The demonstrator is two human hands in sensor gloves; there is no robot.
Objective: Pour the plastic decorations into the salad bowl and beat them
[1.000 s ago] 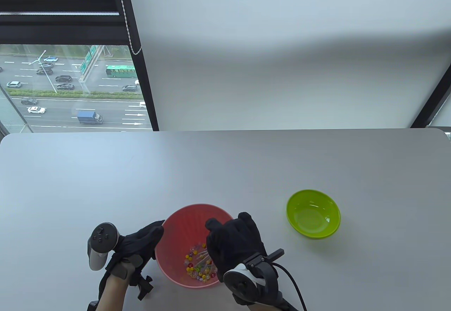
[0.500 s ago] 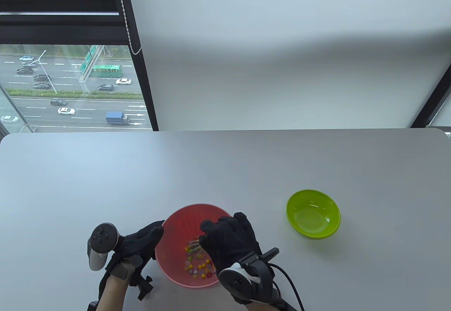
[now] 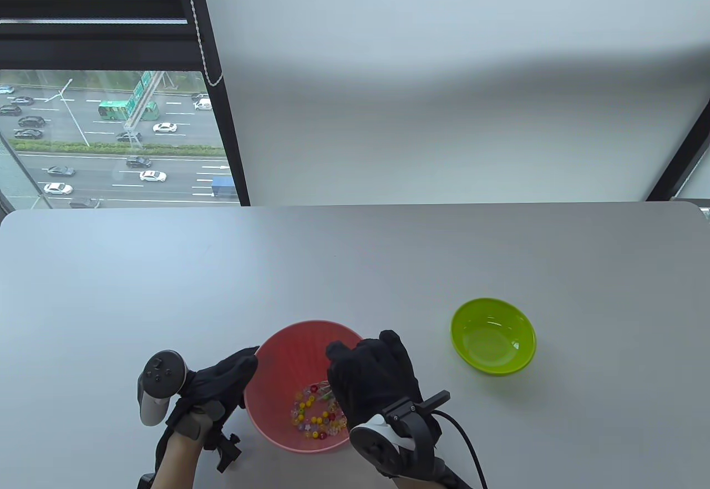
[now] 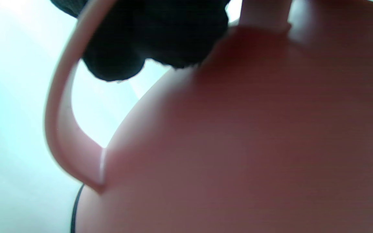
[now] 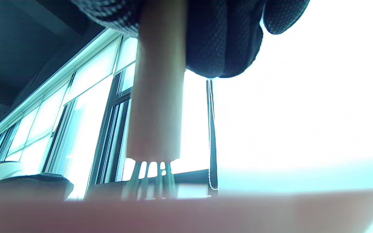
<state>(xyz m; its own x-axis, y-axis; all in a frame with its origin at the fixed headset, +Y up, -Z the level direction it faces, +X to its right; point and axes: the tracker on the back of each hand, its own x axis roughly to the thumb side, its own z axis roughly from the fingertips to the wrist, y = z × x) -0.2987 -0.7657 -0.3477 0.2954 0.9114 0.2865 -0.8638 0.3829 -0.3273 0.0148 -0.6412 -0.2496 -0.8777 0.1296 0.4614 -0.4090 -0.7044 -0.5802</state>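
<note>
Table view: the right hand (image 3: 374, 381), curled round a whisk (image 3: 324, 392), has swung back toward the near right of the pink salad bowl (image 3: 277, 356) after reaching further left half a second ago. The plastic decorations (image 3: 316, 417) now lie more scattered across the bottom, so the beating looks well underway. The green bowl (image 3: 492, 336) sits emptied, well apart. The left hand (image 3: 219, 386) steadies the rim.

Left wrist view: fingers (image 4: 160, 35) grip the bowl's handle (image 4: 60, 129).

Right wrist view: fingers (image 5: 225, 35) wrap the whisk's handle (image 5: 157, 106), wires dipping behind the rim.
</note>
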